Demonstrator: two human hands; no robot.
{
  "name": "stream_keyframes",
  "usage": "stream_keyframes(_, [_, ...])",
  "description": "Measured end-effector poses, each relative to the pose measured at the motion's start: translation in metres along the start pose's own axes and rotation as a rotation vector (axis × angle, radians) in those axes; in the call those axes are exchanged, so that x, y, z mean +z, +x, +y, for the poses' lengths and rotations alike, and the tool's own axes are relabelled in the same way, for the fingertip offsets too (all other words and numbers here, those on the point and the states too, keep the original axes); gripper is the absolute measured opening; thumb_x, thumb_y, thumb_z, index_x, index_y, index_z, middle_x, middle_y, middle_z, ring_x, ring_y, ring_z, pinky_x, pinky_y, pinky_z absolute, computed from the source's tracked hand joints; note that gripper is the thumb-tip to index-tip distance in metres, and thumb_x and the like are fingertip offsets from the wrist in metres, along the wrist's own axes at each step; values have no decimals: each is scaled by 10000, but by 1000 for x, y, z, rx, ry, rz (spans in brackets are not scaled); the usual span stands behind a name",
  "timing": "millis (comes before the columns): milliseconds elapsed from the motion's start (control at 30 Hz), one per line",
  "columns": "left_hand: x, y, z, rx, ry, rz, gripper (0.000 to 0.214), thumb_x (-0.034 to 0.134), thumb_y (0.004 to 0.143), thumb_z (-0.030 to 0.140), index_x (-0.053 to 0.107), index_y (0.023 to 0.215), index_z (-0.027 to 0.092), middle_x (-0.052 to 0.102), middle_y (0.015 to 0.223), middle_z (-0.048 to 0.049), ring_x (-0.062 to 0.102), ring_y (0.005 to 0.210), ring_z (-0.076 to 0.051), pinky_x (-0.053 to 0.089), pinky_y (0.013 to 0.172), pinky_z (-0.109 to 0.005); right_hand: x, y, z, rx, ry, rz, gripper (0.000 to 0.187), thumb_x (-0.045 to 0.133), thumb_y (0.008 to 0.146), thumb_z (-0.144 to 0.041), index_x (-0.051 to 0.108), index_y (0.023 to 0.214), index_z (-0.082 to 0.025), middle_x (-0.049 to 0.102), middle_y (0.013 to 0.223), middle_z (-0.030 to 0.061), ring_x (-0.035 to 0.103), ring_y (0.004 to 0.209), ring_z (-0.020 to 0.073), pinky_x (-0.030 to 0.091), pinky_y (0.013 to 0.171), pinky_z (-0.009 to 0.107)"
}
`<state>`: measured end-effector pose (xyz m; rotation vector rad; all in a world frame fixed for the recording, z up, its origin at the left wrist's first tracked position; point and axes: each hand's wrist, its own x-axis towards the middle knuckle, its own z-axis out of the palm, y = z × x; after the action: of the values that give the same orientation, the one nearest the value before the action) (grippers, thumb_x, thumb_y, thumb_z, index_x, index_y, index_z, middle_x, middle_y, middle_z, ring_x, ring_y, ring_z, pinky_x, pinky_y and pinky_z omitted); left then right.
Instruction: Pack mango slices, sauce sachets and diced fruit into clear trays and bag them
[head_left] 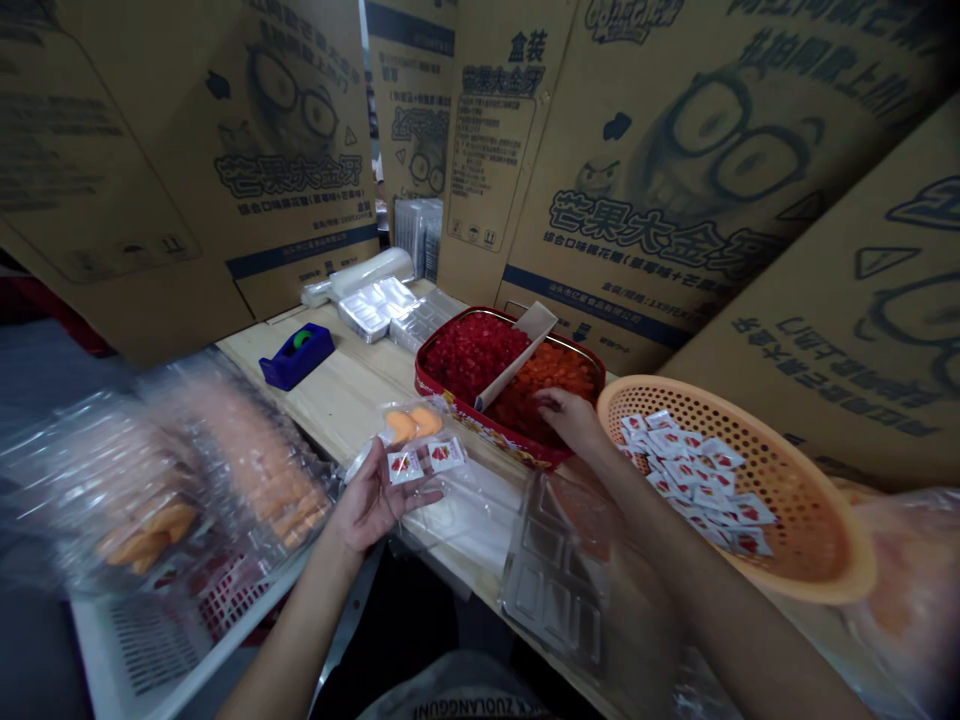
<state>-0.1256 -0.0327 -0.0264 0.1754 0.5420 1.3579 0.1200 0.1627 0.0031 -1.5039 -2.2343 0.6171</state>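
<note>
My left hand (367, 500), palm up, supports a clear plastic tray (450, 500) with its thumb at the near-left edge. Two orange candy pieces (415, 424) lie in the tray's far part, and two white sachets with red print (426, 461) lie nearer my fingers. My right hand (574, 420) reaches over the rim of a red tin (510, 440), its fingers bent together at the small orange pieces (547, 375). Whatever those fingertips pinch is too small to make out. Small red pieces (476, 345) fill the tin's other side, behind a pale divider (517, 355).
An orange colander (817, 500) of white sachets stands at right. Empty clear trays (555, 580) lie at the table's near edge. A blue tape dispenser (298, 357) sits at left, above a white basket (157, 640) with bagged orange pieces (247, 450). Cardboard boxes (675, 150) wall the back.
</note>
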Motion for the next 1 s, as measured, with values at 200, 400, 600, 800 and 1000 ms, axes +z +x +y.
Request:
stream_keyframes(200, [1, 9, 1, 23, -6, -10, 436, 421, 848, 469, 522, 1117, 140, 664, 1021, -117, 624, 938, -292, 426, 881, -548, 1, -1, 3, 9, 100, 40, 221, 497, 728, -125, 647, 881, -175, 666, 853, 38, 602, 780, 158, 461, 728, 274])
stream_keyframes(400, [0, 15, 3, 42, 14, -20, 464, 407, 852, 470, 515, 1141, 123, 649, 1046, -140, 598, 995, -317, 420, 884, -557, -6, -18, -21, 119, 433, -56, 159, 529, 723, -284, 611, 799, -171, 590, 623, -15, 503, 511, 111, 403, 491, 229])
stream_keyframes(600, [2, 20, 5, 52, -3, -2, 499, 405, 850, 475, 493, 1178, 110, 641, 1062, -163, 599, 991, -320, 428, 878, -554, -8, -51, -72, -66, 600, -420, 225, 567, 709, -324, 646, 856, -174, 603, 679, -17, 485, 543, 85, 376, 516, 208])
stream_keyframes(800, [6, 22, 7, 47, -12, 9, 502, 379, 857, 482, 516, 1148, 97, 654, 1033, -168, 605, 982, -318, 460, 853, -517, 9, -59, -89, -144, 570, -472, 192, 567, 698, -234, 662, 843, -151, 642, 762, 12, 548, 675, 118, 416, 638, 236])
stream_keyframes(1000, [3, 23, 8, 53, -19, 6, 499, 361, 862, 486, 529, 1131, 102, 654, 1039, -176, 610, 978, -312, 465, 842, -515, 9, -58, -91, -172, 545, -446, 179, 562, 702, -212, 659, 839, -148, 657, 806, 28, 571, 727, 133, 433, 682, 252])
